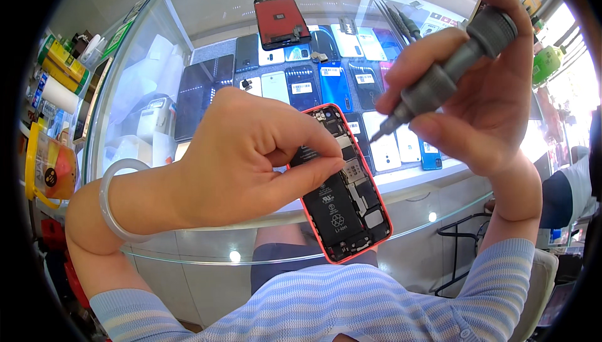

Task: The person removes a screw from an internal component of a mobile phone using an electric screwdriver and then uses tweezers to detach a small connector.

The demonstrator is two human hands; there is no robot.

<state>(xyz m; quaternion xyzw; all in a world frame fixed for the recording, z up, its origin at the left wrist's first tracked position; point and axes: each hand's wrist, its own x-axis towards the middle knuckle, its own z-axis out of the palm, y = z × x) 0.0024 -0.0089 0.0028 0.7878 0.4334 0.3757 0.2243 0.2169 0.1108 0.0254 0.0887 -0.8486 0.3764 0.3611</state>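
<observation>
As the right hand (486,113) is holding a screwdriver (433,88), its grip wrapped around the shaft, the left hand (251,154) is pinching thumb to forefinger over an opened phone (351,194), anything between them impossible to tell; the phone is lying by the tabletop's (251,261) near edge.

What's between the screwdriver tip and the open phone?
In the head view, nothing blocks the gap between screwdriver and open phone; a dark phone shows in the background.

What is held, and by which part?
Right hand: grey cylindrical screwdriver, by its knurled handle. Left hand: pinched over the opened red-framed phone; anything held cannot be told.
</observation>
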